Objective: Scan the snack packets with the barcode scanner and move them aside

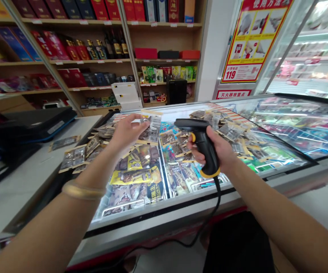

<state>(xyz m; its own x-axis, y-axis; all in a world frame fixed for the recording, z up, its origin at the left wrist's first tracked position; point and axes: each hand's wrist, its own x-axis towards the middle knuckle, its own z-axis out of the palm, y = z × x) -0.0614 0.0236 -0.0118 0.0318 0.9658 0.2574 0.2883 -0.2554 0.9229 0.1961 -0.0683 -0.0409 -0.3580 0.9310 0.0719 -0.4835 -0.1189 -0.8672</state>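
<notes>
Scanner (205, 148) x1: R hand (223, 151) | pkt (154, 129) x1: L hand (126, 132) | bangle (82, 190) x1

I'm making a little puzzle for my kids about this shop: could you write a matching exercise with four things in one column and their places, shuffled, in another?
Things
1. barcode scanner
2. clear-windowed snack packet
3. gold-coloured bangle
4. dark bottles

Places
A. on a back shelf
B. in the right hand
C. around the left forearm
D. in the left hand

Right pairs: 1-B, 2-D, 3-C, 4-A
</notes>
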